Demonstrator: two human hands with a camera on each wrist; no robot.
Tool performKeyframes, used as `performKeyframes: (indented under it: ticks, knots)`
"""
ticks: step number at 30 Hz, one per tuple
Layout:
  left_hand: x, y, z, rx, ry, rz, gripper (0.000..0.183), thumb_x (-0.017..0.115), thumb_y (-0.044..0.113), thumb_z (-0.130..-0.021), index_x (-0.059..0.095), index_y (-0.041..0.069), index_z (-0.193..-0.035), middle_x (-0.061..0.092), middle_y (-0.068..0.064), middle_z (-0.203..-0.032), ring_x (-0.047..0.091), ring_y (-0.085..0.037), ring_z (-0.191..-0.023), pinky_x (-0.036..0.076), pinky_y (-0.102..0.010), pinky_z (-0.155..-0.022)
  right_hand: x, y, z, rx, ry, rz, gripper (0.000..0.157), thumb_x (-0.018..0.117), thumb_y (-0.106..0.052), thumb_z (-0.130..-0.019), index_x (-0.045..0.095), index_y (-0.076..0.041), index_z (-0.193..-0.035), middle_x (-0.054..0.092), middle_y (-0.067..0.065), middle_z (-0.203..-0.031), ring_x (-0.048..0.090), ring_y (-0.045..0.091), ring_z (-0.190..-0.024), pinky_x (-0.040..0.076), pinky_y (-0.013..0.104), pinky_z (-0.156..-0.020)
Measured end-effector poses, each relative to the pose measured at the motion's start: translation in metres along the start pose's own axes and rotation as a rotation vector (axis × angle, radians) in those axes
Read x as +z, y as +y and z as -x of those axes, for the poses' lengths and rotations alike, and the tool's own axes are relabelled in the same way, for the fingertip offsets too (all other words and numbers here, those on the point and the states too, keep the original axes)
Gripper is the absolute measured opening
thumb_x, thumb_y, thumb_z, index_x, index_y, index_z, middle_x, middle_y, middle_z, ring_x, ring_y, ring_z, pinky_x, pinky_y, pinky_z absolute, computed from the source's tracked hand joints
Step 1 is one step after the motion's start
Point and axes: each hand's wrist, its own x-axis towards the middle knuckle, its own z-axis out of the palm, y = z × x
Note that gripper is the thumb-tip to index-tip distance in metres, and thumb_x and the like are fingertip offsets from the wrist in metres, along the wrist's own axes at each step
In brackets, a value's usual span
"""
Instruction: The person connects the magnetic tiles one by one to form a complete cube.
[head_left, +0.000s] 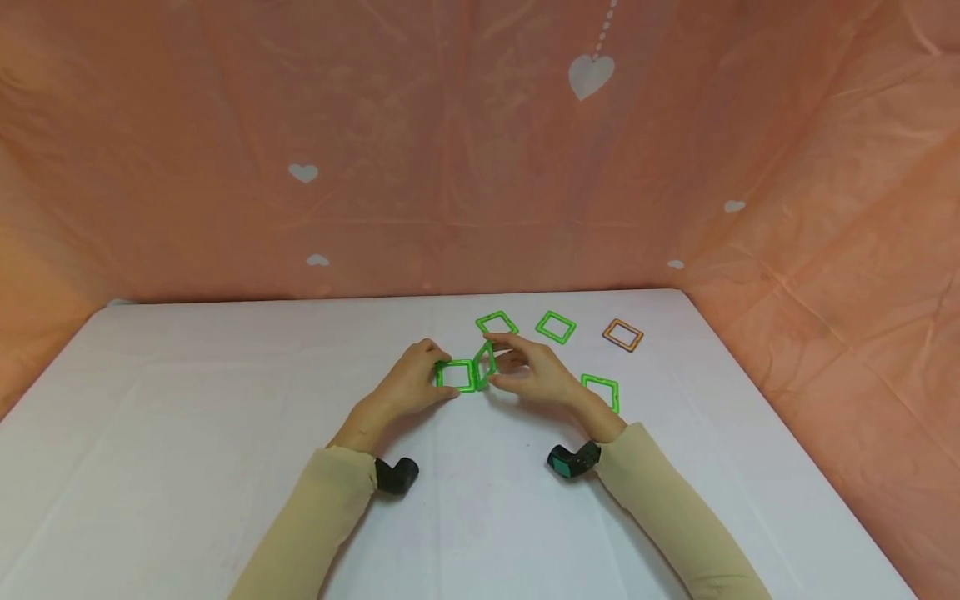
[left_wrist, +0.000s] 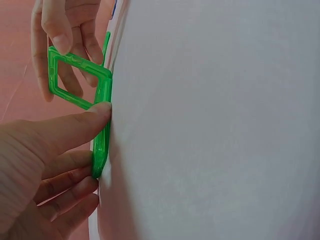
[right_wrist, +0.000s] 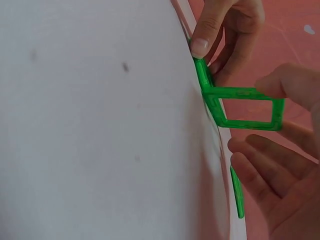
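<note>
Two green square magnetic tile frames meet edge to edge in the middle of the white table. My left hand [head_left: 408, 379] pinches the flat-lying tile [left_wrist: 101, 145] between thumb and fingers at its left side. The other tile [right_wrist: 250, 124] stands raised at an angle from the flat one's right edge. My right hand [head_left: 536, 375] pinches this raised tile by its upper, outer side, thumb on one bar. In the right wrist view the remaining fingers of that hand spread loosely below the tile.
Behind my right hand lie a green tile [head_left: 490, 316], partly covered, and another green tile [head_left: 563, 317]. An orange tile [head_left: 630, 327] is farther right. One more green tile [head_left: 617, 397] lies beside my right wrist. A peach curtain [head_left: 450, 208] surrounds the table's back and sides.
</note>
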Motion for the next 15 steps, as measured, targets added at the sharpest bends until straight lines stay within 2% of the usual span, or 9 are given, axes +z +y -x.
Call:
performKeyframes:
  ticks: [8,15]
  knots:
    - [0.0022,0.0016,0.0001,-0.008,-0.003,-0.009,0.05,0.078,0.019,-0.08,0.061,-0.008,-0.118,0.057,-0.018,-0.112,0.053,-0.03,-0.102,0.047,-0.042,-0.091,0.0,0.0029,0.0044,-0.018,0.023,0.007,0.055,0.065,-0.013,-0.09,0.046,0.003,-0.139,0.063,0.022,-0.119,0.067,0.026,-0.101,0.055,0.033,-0.087]
    - [0.0015,0.0011,0.0021,-0.005,-0.038,-0.001,0.053,0.074,0.02,-0.084,0.057,-0.01,-0.125,0.053,-0.02,-0.119,0.051,-0.031,-0.108,0.046,-0.043,-0.094,-0.0034,-0.0041,0.0044,0.089,0.042,-0.063,0.05,0.066,-0.011,-0.09,0.05,0.002,-0.136,0.062,0.021,-0.124,0.066,0.03,-0.104,0.053,0.037,-0.09]
